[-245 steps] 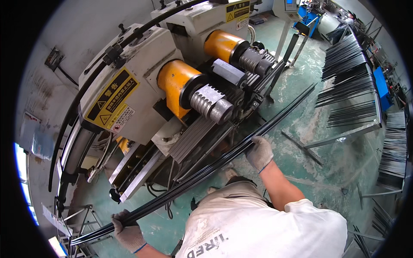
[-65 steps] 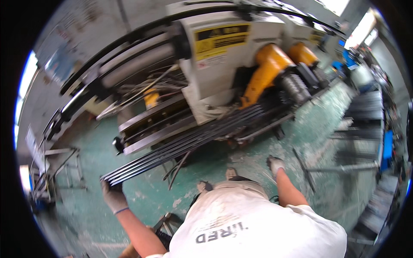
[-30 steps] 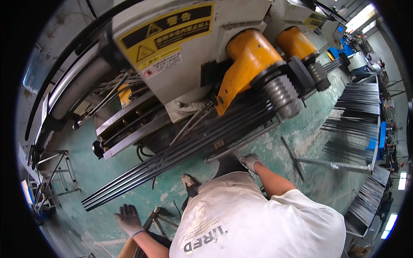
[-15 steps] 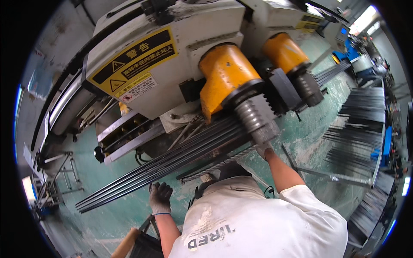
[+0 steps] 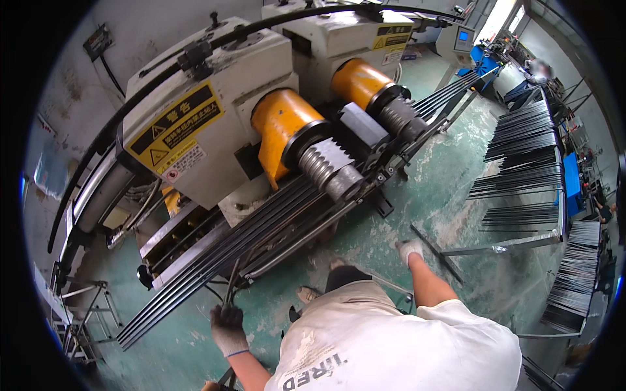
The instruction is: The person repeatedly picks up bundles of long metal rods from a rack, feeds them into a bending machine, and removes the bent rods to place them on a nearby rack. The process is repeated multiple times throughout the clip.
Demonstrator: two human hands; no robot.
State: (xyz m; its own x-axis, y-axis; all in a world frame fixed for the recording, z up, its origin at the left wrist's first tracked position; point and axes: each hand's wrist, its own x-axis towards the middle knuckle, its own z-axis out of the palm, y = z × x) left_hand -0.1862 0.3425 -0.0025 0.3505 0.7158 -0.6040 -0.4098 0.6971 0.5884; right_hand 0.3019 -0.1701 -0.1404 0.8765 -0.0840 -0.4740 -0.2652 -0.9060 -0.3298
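The left hand (image 5: 228, 328), in a grey work glove, is closed around the lower end of a thin dark bent rod (image 5: 229, 287) that rises from the fist toward the machine's feed bed. Just above that hand lies a bundle of long black metal strips (image 5: 261, 241), laid side by side on the bed and running slantwise under the two grooved steel rollers (image 5: 329, 169) of the cream-coloured rolling machine (image 5: 208, 130), with its orange housings (image 5: 280, 127) behind the rollers. The strips' lower ends jut past the bed over the green floor (image 5: 443, 169). The right hand (image 5: 409, 249), also gloved, hangs low to the right of the machine, clear of the strips; whether it grips anything cannot be told. Well to the right of the machine, racks (image 5: 528, 163) hold more black strips.
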